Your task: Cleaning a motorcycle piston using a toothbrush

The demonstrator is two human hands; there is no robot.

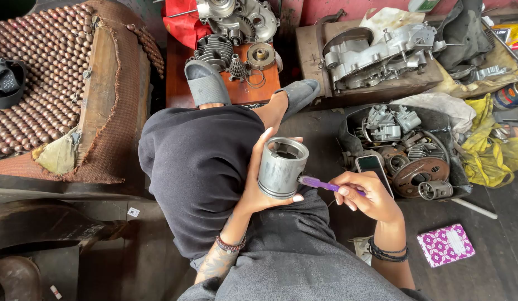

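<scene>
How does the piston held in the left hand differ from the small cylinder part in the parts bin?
The piston is upright in the left hand, open end up; the small cylinder part lies on its side. The piston looks larger and brighter. Both are grey, hollow metal.

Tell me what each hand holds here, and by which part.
The left hand wraps the grey metal piston around its cylindrical side wall, open end up. The right hand pinches a purple-handled tool by its rear end, tip against the piston's side.
</scene>
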